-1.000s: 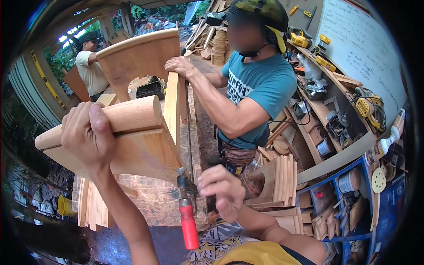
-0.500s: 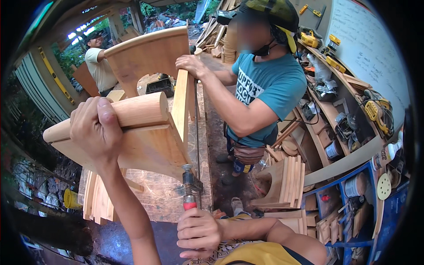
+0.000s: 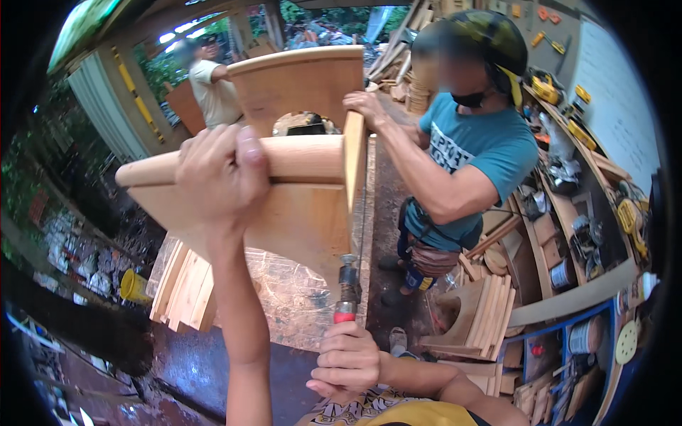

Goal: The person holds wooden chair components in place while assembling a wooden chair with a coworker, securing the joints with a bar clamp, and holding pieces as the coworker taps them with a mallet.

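Observation:
My left hand is wrapped over the rounded top rail of a wooden panel that stands on edge over the workbench. Below the panel's right corner, my right hand is closed round the handle of a bar clamp, with the handle's red end showing above my fingers. The clamp's screw pad lies close to the panel's edge. A long wooden board runs from there to a far panel with a similar top rail. A co-worker's hand rests on the board's far end.
The co-worker in a teal shirt stands to the right of the workbench; another person is at the back left. Cut wood pieces stack on the bench's left. Shelves with power tools and several curved parts fill the right.
The whole view has shifted, so the bench, clamp and people appear farther right. The near panel's rail looks more level. Both my hands keep their holds on the rail and the clamp.

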`<action>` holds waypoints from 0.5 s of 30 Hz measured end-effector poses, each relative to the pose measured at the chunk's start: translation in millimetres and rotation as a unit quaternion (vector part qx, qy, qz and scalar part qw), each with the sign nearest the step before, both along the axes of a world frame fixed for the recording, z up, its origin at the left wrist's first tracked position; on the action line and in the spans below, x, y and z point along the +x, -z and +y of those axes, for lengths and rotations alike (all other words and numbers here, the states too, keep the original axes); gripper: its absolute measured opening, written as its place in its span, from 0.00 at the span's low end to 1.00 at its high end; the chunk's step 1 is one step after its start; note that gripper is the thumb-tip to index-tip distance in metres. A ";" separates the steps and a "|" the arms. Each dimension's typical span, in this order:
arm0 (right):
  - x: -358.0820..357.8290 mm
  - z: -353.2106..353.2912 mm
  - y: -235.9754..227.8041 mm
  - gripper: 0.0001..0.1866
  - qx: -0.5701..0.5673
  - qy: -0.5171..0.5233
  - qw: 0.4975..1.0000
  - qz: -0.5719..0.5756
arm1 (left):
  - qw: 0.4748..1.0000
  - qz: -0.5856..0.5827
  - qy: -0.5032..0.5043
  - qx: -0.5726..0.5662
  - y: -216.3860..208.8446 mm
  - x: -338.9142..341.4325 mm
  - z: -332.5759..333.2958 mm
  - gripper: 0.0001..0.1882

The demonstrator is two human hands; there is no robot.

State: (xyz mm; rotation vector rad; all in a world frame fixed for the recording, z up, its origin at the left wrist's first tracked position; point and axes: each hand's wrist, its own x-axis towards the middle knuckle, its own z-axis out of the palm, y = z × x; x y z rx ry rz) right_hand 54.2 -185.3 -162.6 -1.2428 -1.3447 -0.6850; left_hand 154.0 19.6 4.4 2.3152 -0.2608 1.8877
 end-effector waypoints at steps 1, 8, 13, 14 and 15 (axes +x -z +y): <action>1.6 -1.1 0.4 0.06 0.000 -0.011 1.000 -0.001 | 1.000 0.000 0.008 -0.001 0.5 3.7 -1.1 0.19; 1.7 3.9 2.7 0.08 0.006 0.019 1.000 0.010 | 1.000 0.003 -0.008 -0.010 5.3 9.0 2.9 0.17; -0.3 2.5 0.8 0.09 0.012 0.018 1.000 0.018 | 1.000 -0.004 0.002 -0.010 4.4 8.4 0.5 0.17; -0.4 2.1 0.3 0.09 0.013 0.019 1.000 0.018 | 1.000 -0.003 0.001 -0.010 4.0 8.0 0.2 0.17; -0.5 1.9 -0.3 0.09 0.014 0.019 1.000 0.018 | 1.000 -0.001 0.001 -0.010 3.8 7.6 -0.3 0.17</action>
